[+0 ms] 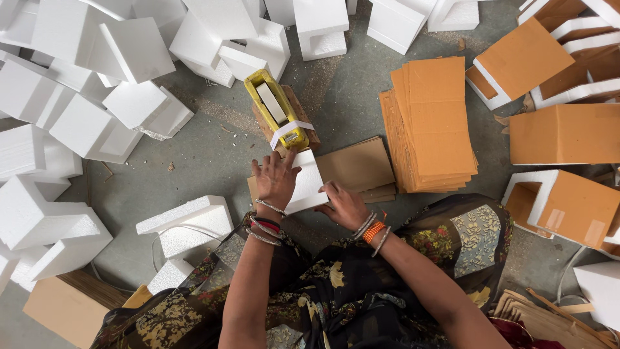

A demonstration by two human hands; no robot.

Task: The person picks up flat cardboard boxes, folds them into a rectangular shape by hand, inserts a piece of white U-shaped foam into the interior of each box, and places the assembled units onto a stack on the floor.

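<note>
Pressing down on a white foam block [309, 184] at frame centre, the left hand [276, 178] lies flat with fingers spread; the right hand [343, 205] grips its lower right edge, fingers curled; the yellow tape dispenser [276, 108] sits just above, long axis running up-left.

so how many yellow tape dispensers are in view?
1. The yellow tape dispenser lies on the floor just beyond the white foam block that the left hand and right hand press on. Others may be hidden under foam.
</note>
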